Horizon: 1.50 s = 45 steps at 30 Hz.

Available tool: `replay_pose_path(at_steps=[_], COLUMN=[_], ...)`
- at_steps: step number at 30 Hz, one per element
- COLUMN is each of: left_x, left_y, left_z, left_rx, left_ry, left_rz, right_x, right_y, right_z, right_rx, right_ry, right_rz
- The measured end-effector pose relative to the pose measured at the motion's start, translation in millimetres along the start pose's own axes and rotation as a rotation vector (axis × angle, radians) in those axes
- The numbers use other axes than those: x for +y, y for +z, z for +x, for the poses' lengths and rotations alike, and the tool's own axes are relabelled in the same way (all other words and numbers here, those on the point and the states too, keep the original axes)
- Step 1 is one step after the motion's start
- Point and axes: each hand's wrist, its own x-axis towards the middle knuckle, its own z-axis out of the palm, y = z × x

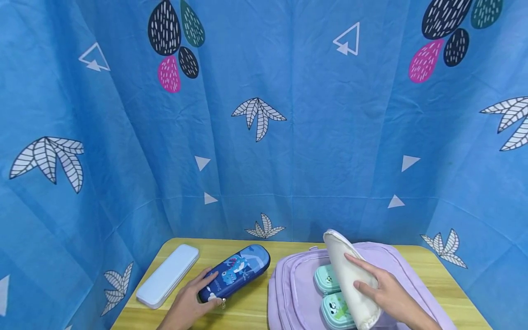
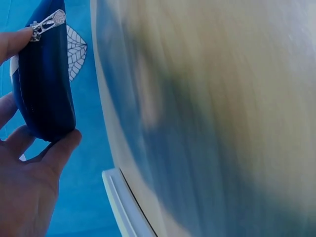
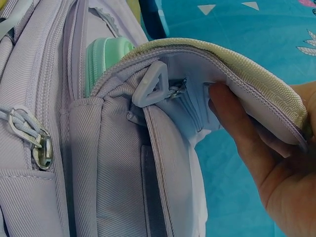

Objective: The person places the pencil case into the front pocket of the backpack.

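My left hand (image 1: 190, 297) grips the near end of a dark blue pencil case (image 1: 243, 270) with a blue cartoon print on its lid. Its silver zipper pull (image 2: 52, 22) shows beside a fingertip in the left wrist view. A lilac backpack (image 1: 284, 288) lies at the right of the table, its front pocket open. By the edge of the pocket's flap (image 1: 348, 270), my right hand (image 1: 385, 288) holds it raised, pale lining showing. Two small mint-green cases (image 1: 327, 280) with panda prints lie in the pocket, partly covered by the flap.
A pale blue, flat pencil box (image 1: 169, 275) lies near the left edge of the wooden table (image 1: 251, 311). Blue patterned curtain (image 1: 264, 174) hangs behind and along both sides. Zipper pulls (image 3: 42, 150) hang on the backpack's side.
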Motion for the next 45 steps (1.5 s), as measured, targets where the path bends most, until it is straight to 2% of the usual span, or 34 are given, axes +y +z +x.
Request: replay_pose_path(at_steps=[6, 19, 30, 36, 45], left_x=[8.0, 22.2, 35.7, 44.2, 62.5], left_y=[3.3, 8.6, 13.8, 20.1, 31.1], left_z=[0.7, -1.0, -3.2, -5.7, -6.7], left_rx=[-0.06, -0.198, -0.302, -0.352, -0.41], left_ry=[-0.008, 0.065, 0.148, 0.225, 0.278], left_rz=[-0.046, -0.126, -0.157, -0.175, -0.189], right_x=[-1.8, -5.6, -4.8, -5.2, -3.0], right_y=[-1.4, -3.1, -2.6, -2.5, 0.1], right_z=[0.3, 1.2, 1.2, 0.2, -1.5], right_rx=[0.006, -0.019, -0.014, 0.002, 0.013], right_ry=[-0.007, 0.049, 0.02, 0.015, 0.01], right_rz=[0.002, 0.014, 0.037, 0.001, -0.002])
